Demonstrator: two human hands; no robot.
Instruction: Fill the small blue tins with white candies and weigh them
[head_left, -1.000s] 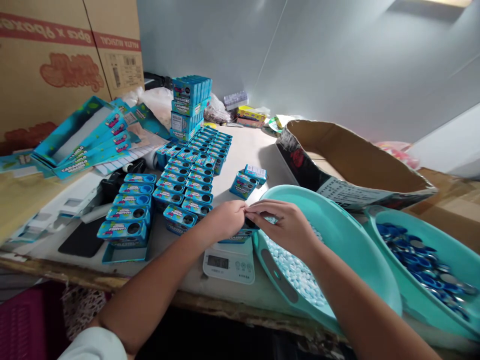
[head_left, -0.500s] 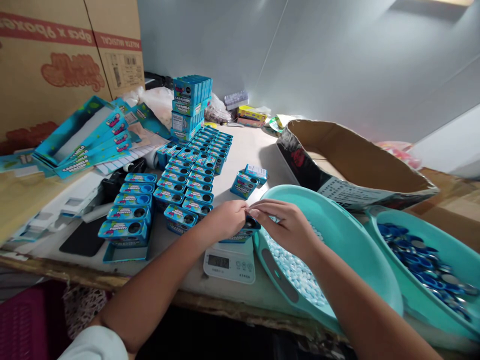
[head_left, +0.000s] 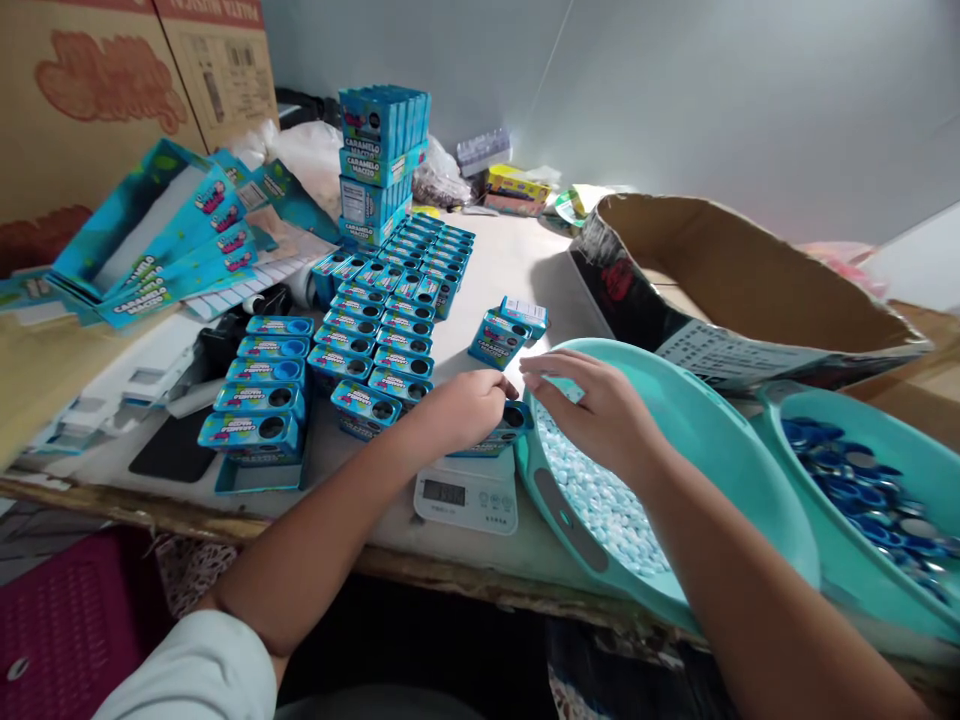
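Note:
My left hand (head_left: 466, 408) is curled over a small blue tin (head_left: 504, 432) that stands on a white digital scale (head_left: 466, 495). Only the tin's right end with its round hole shows past the fingers. My right hand (head_left: 596, 412) hovers just right of it, over a teal basin (head_left: 705, 440) of small white candies (head_left: 600, 505). Its fingers are drawn together in a loose pinch, and what they hold is hidden. A narrow gap separates the two hands.
Rows of matching blue tins (head_left: 375, 345) cover the table to the left, with two loose ones (head_left: 504, 335) behind my hands. A stack of blue cartons (head_left: 379, 150) stands at the back. A second teal basin (head_left: 840, 570) of blue caps and an open cardboard box (head_left: 735, 290) sit right.
My right hand has drawn back from the left hand's fingertips toward the candy basin. The view has tipped down and shifted slightly. The left hand stays on the tin.

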